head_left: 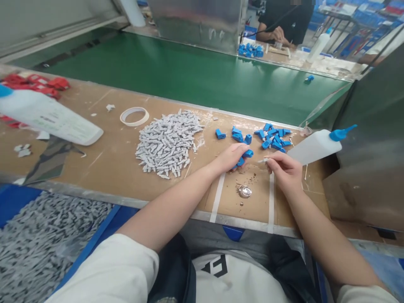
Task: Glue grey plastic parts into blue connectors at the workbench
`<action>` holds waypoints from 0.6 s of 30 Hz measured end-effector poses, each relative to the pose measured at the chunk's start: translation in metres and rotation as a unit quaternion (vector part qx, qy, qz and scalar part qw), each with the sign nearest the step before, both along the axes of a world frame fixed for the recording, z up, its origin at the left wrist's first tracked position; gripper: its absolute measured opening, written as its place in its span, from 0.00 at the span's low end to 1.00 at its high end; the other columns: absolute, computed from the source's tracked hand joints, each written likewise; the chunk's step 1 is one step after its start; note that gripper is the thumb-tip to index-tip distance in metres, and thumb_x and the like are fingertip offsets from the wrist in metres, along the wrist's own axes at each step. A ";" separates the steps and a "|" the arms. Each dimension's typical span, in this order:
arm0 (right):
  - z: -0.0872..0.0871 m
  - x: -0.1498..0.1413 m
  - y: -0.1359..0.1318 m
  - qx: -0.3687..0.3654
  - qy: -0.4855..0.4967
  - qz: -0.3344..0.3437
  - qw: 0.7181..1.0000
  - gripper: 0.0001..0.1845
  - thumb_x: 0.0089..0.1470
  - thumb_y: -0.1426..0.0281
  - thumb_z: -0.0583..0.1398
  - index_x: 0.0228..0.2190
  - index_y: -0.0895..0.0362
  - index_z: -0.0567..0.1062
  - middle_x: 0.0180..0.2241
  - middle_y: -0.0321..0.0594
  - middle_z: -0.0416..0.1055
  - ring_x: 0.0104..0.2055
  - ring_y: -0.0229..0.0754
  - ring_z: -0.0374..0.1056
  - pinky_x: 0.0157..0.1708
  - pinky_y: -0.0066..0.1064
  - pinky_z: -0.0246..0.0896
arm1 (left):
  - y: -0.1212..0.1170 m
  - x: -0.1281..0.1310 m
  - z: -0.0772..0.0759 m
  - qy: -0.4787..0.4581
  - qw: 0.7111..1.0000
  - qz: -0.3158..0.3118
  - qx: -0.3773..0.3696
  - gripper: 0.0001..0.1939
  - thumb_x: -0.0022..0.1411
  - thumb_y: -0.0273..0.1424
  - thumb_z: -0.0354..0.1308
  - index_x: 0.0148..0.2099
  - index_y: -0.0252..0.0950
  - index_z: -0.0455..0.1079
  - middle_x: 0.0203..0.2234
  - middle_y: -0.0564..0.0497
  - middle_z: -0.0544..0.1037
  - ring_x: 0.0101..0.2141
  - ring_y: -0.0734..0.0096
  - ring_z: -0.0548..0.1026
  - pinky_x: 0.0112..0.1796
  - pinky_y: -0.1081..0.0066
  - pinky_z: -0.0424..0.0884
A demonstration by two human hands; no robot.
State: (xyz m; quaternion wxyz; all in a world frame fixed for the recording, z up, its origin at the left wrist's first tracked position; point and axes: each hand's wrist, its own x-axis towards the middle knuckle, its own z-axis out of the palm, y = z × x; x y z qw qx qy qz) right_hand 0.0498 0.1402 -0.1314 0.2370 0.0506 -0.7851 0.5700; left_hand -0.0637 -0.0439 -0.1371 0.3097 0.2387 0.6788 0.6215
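"What's biggest?"
"The green belt (142, 71), along the far side of the brown bench (109, 170)."
"And on the bench?"
"A grey pile (168, 143), left of the hands, and a bottle (315, 147) with a blue tip, just beyond the right hand (286, 168)."
"What's that hand doing?"
"Pinching, thumb against fingers. The left hand (232, 156) is curled round some blue pieces (248, 153); how many, I can't tell."
"Any more blue?"
"A blue heap (274, 138) beyond the hands, near the bottle."
"Smaller still?"
"A tape roll (134, 123), flat, left of the grey pile. Then a shiny puddle (245, 192) between two white strips (217, 198), nearer the person than the hands."
"Smallest?"
"The pale bit (262, 160) in the right hand's fingertips, pointing left, near the blue pieces but apart from them."
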 end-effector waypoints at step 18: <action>-0.007 -0.009 -0.012 -0.032 0.039 -0.044 0.998 0.10 0.62 0.61 0.66 0.37 0.52 0.85 0.31 0.40 0.77 0.34 0.42 0.72 0.35 0.36 0.69 | 0.003 0.003 0.002 -0.013 1.000 -0.016 -0.001 0.26 0.70 0.56 0.49 0.38 0.37 0.66 0.14 0.54 0.70 0.12 0.76 0.60 0.14 0.78 0.55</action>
